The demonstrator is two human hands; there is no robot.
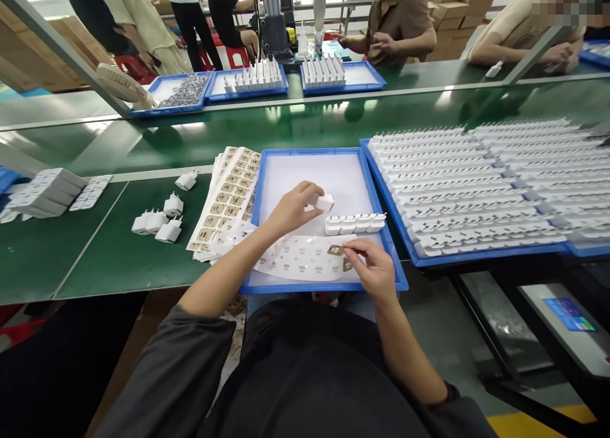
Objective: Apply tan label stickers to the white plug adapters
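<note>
Over a blue-rimmed tray [309, 152], my left hand [299, 208] pinches a white plug adapter [325, 202] between thumb and fingers. My right hand [374, 267] is closed at the fingertips on a small tan sticker [335, 250], above the right end of a mostly bare sticker sheet [286, 260]. Another tan sticker [347, 264] is still on that end, partly behind the fingers. Just beyond my right hand, a short row of white adapters [355, 224] lies in the tray.
Left of the tray are stacked sticker sheets [229, 190] and several loose adapters [169, 228]. A large tray of adapters [429, 190] adjoins on the right. Beyond the green belt [229, 130] stand more blue trays [352, 75], a machine [276, 31] and other people.
</note>
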